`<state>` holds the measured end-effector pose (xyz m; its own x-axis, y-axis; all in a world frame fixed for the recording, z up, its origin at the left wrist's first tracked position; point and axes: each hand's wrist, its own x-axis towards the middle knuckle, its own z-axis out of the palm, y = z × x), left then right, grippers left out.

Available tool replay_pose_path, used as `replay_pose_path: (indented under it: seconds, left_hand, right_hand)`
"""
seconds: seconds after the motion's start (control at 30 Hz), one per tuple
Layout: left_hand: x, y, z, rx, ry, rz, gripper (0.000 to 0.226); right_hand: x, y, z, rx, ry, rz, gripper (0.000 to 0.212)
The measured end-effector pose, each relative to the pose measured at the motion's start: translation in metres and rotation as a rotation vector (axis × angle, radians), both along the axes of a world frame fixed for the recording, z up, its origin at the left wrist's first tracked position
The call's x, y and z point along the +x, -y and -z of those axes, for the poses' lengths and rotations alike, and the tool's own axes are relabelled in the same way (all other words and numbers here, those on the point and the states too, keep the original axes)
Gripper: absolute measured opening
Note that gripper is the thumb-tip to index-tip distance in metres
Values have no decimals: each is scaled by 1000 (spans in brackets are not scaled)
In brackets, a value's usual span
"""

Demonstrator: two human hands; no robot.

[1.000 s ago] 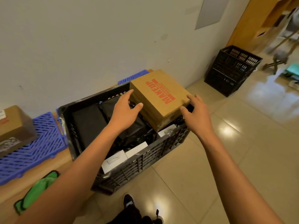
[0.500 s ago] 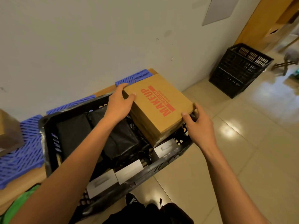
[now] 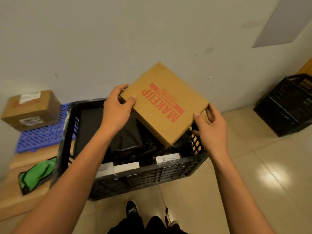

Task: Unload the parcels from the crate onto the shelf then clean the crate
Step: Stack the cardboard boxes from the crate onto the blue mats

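Above the crate (image 3: 143,174), cardboard box (image 3: 164,105) gripped by left hand (image 3: 116,108) and right hand (image 3: 210,125).

bare forearms (image 3: 81,166), black trousers (image 3: 135,223), dark shoe (image 3: 131,206)

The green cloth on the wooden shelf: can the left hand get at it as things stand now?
Probably not yet. The left hand grips a corner of the flat brown cardboard box printed MAKEUP. The green cloth lies uncovered on the wooden shelf, left of the black plastic crate.
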<state>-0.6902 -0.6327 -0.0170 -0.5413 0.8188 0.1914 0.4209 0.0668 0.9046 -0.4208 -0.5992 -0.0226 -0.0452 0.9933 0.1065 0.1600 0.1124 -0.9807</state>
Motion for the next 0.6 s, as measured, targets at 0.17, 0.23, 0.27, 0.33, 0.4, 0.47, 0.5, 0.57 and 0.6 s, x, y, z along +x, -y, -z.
replay_pose_path:
  seconds: [0.17,0.23,0.27,0.33,0.4,0.47,0.5,0.57,0.6]
  left_hand:
    - [8,53,4,-17,-17,-48,59]
    - [12,71,4,-35,19,-58,67]
    - [14,78,4,-43,23,-65,68]
    - [19,90,5,-52,5,-82,65]
    - [26,99,7,-37,25,-111,55]
    - [32,105,8,-17,87,-161,46]
    - [34,107,8,-5,118,-195,43]
    - [38,110,4,30,200,-265,48]
    - [39,111,1,43,256,-301,56]
  right_hand:
    - [-7,-2,0,24,-103,-102,61]
    - [-9,-1,0,38,-131,-164,64]
    - [-10,-1,-1,53,-134,-205,63]
    - [-13,-2,-1,80,-150,-284,61]
    - [-16,-3,-1,96,-175,-336,59]
    - [-18,-4,0,95,-209,-360,51]
    - [-19,-4,1,83,-230,-361,44]
    - [-20,-4,1,33,-284,-330,31]
    - [-21,-4,1,4,-312,-298,31]
